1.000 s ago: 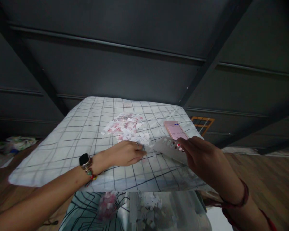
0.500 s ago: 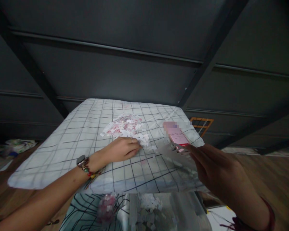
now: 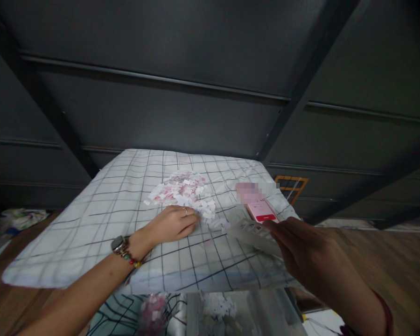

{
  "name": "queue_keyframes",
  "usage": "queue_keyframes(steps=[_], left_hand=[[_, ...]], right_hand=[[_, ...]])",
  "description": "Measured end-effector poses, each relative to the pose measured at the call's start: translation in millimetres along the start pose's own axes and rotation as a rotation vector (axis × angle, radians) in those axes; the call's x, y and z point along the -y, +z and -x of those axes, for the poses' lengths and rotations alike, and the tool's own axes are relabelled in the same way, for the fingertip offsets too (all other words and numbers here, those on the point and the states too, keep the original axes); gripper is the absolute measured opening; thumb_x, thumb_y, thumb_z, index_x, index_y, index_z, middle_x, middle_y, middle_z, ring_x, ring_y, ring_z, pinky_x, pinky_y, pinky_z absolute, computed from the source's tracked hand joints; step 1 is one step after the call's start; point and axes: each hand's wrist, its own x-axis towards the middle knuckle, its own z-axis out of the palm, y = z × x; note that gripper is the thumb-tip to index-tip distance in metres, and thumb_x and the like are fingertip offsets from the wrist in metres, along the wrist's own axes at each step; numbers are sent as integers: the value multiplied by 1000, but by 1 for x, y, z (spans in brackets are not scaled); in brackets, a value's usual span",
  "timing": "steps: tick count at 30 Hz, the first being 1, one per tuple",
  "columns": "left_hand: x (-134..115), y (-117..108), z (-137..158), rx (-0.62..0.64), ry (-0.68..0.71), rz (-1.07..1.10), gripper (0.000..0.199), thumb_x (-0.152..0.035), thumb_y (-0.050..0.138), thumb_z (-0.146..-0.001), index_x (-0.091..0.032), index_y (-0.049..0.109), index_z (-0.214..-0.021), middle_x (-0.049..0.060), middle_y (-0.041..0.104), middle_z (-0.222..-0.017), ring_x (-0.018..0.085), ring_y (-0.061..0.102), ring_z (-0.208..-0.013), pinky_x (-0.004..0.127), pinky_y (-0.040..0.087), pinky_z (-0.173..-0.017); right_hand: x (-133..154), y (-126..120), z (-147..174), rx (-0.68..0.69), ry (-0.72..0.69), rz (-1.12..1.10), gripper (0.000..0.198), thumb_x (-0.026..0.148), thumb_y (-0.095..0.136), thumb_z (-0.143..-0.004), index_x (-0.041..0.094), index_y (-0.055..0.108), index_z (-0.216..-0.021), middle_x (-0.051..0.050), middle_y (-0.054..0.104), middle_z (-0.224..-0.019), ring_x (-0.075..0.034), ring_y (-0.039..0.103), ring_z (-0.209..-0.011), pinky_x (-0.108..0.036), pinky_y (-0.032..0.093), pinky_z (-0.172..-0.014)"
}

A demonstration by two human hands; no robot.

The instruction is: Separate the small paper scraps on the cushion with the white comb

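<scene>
My left hand (image 3: 175,226), with a ring and a wristwatch, rests on the checked cloth with its fingers curled together. It lies at the near edge of a pile of small white and pink paper scraps (image 3: 182,187). Whatever is in its fingertips, if anything, is hidden. My right hand (image 3: 303,247) pinches a translucent plastic piece (image 3: 243,234), tilted low over the cloth, with small scraps showing in or on it. Some loose white scraps lie between this piece and the pile. Just beyond the right fingertips lies a pink-screened phone (image 3: 261,207).
A white cloth with dark grid lines (image 3: 108,205) covers the table. Below its near edge are a translucent bin (image 3: 192,317) holding scraps and a clear bag of pink bits (image 3: 152,315). A dark panelled wall (image 3: 168,116) stands behind.
My left hand has drawn slightly left and back from the scraps. The plastic piece in my right hand has tilted, and more loose scraps show beside it. The camera view has shifted a little.
</scene>
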Motion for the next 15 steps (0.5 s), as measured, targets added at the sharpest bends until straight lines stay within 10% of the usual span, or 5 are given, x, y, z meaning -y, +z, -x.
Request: queue_keyframes(steps=[15], left_hand=[[-1, 2, 0, -4, 46, -37, 34, -20, 30, -92, -16, 62, -82, 1, 59, -67, 12, 54, -58, 26, 44, -56]], right_hand=[[-4, -6, 7, 4, 5, 32, 28, 9, 37, -87, 14, 64, -92, -6, 66, -74, -15, 60, -60, -26, 46, -54]])
